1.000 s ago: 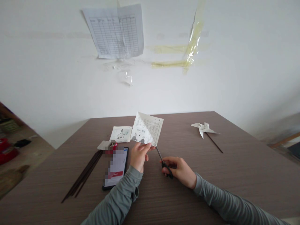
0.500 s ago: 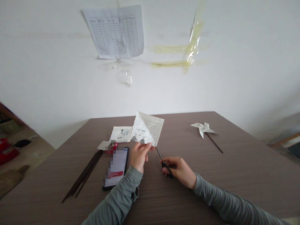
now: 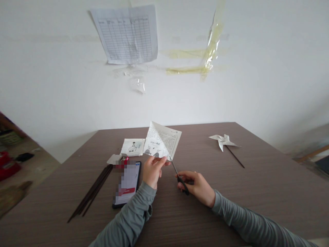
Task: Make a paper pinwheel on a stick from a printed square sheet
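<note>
My left hand [image 3: 153,169] pinches the lower edge of a printed sheet of paper [image 3: 163,140], holding it up above the table. A diagonal crease runs across the sheet, and small drawn figures show near its bottom edge. My right hand [image 3: 196,187] is closed around the black handles of a pair of scissors [image 3: 183,185]. The scissor blades point up and left, with their tips at the sheet's lower right corner, just beside my left fingertips. Whether the blades are parted is too small to tell.
Left of my hands lie a phone [image 3: 128,185], a bundle of thin dark sticks [image 3: 89,193], a small open box [image 3: 115,160] and a stack of printed paper squares [image 3: 133,146]. A paper pinwheel [image 3: 224,141] on a stick rests at the right. A white wall [image 3: 185,103] stands behind the table.
The sheet has shifted very slightly up and right. The scissors and my right hand have moved only a trace; my left hand stays in place.
</note>
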The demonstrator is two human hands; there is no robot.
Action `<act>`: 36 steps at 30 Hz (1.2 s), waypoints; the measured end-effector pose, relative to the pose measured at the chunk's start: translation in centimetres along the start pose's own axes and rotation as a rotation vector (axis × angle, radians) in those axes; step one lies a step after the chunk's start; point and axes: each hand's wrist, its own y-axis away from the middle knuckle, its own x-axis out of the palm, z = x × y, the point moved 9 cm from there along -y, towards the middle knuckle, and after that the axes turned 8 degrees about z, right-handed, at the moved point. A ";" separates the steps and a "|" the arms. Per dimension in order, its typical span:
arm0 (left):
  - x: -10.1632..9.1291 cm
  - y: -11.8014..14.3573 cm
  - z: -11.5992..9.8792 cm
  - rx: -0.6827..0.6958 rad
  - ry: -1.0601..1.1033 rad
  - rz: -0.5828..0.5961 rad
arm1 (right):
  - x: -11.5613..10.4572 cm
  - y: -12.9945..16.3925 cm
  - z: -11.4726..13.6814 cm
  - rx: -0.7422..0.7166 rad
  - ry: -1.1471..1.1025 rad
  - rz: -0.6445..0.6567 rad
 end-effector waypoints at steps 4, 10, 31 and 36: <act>0.0 0.1 -0.1 -0.001 0.001 -0.005 | -0.1 0.2 0.4 -0.007 0.002 -0.026; 0.1 0.1 0.1 -0.010 -0.018 0.005 | -0.2 0.3 0.7 0.009 -0.019 -0.032; 0.1 0.3 0.1 -0.039 -0.035 0.017 | -0.4 0.5 1.5 0.010 -0.003 -0.060; 0.2 0.4 0.1 -0.048 -0.038 0.027 | -0.4 0.6 1.6 0.039 0.010 -0.072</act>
